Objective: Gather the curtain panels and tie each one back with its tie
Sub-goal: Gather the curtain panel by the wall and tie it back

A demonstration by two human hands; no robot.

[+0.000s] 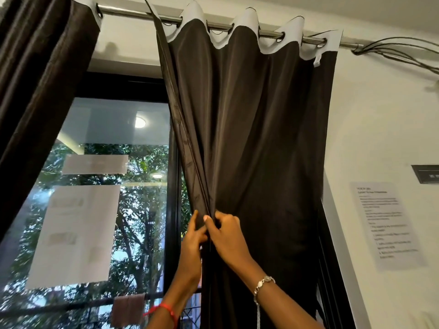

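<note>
Gathering of dark brown satin curtain panel at right side of glass window.
Panel hangs from chrome metal rod by eyelets, folds drawn together lower down. Right hand grips the bunched edge, fingers curled; left hand lies against it, fingers pointing up, grip unclear.

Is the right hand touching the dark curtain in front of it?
Touching. The head view shows the right hand gripping the gathered edge of the curtain, its fingers curled onto the fabric with no gap.
</note>
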